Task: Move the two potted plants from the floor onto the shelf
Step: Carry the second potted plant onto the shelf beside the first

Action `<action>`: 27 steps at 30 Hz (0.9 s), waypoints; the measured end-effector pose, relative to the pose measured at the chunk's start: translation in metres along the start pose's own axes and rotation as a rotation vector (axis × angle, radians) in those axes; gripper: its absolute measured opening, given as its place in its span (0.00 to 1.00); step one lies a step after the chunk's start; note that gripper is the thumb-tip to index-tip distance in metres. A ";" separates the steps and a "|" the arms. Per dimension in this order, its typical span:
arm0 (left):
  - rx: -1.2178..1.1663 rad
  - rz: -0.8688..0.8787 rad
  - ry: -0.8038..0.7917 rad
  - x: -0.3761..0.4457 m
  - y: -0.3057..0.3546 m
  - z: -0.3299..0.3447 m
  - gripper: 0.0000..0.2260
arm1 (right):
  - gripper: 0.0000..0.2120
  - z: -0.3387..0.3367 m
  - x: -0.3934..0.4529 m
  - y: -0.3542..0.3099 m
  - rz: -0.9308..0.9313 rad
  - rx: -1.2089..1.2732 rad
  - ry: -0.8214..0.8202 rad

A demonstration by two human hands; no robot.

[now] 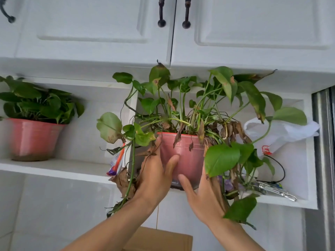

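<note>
A person lifted the second potted plant [183, 156] toward the right-hand bay of a white shelf [54, 167], the pink plastic pot held at the shelf's front edge. Whether its base had yet touched the board could not be told, as the hands covered it. The left hand [155, 174] pressed against the pot's left wall with its thumb laid across the front, and the right hand [201, 194] cupped the lower right side, fingers spread under trailing leaves; both formed a grip on the pot itself, not on the stems. The first potted plant [34, 136] already stood upright in the left bay, well apart from the second.

The pot looked like thin plastic, likely to flex if squeezed hard, and its load of soil probably made it bottom-heavy. Its long vines and dry brown leaves appeared brittle and apt to snag on the shelf divider, so the firm lower wall seemed the soundest place to hold. A white plastic bag [282, 131], a black cable [279, 165] and metal tools [277, 190] lay in the right bay, close to where the pot would settle. White cabinet doors [90, 28] hung above.
</note>
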State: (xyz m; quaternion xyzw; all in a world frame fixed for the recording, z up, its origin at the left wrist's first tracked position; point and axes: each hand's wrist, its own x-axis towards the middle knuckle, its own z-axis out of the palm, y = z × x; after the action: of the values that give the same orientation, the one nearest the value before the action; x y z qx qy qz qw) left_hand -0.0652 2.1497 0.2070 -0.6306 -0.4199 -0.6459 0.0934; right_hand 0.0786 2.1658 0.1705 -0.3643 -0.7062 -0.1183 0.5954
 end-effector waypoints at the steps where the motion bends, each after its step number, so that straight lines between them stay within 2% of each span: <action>1: -0.005 -0.004 -0.024 -0.001 0.002 -0.001 0.31 | 0.36 0.001 -0.003 0.000 -0.013 -0.006 0.001; 4: -0.036 0.022 -0.084 -0.002 0.003 -0.002 0.42 | 0.32 0.004 -0.005 0.001 -0.059 -0.033 0.009; 6: -0.029 0.004 -0.115 0.002 0.003 -0.002 0.44 | 0.29 0.004 -0.001 0.000 -0.081 -0.040 0.042; 11: 0.011 -0.066 -0.169 0.011 0.001 0.001 0.44 | 0.36 0.004 0.009 0.001 -0.116 -0.067 0.065; 13: 0.043 -0.057 -0.163 0.015 -0.003 0.006 0.42 | 0.36 0.006 0.013 0.005 -0.074 -0.079 0.023; 17: 0.086 -0.071 -0.150 0.024 -0.013 0.018 0.43 | 0.35 0.017 0.019 0.015 0.019 -0.175 -0.070; 23: 0.073 -0.059 -0.141 0.032 -0.030 0.023 0.39 | 0.36 0.023 0.027 0.013 -0.015 -0.306 -0.102; 27: 0.076 -0.096 -0.159 0.038 -0.038 0.029 0.40 | 0.33 0.021 0.031 0.011 -0.021 -0.350 -0.165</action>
State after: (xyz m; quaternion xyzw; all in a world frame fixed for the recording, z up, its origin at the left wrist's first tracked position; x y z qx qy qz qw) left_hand -0.0756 2.2086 0.2204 -0.6551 -0.4802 -0.5810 0.0526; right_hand 0.0687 2.1978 0.1905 -0.4636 -0.7250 -0.2152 0.4616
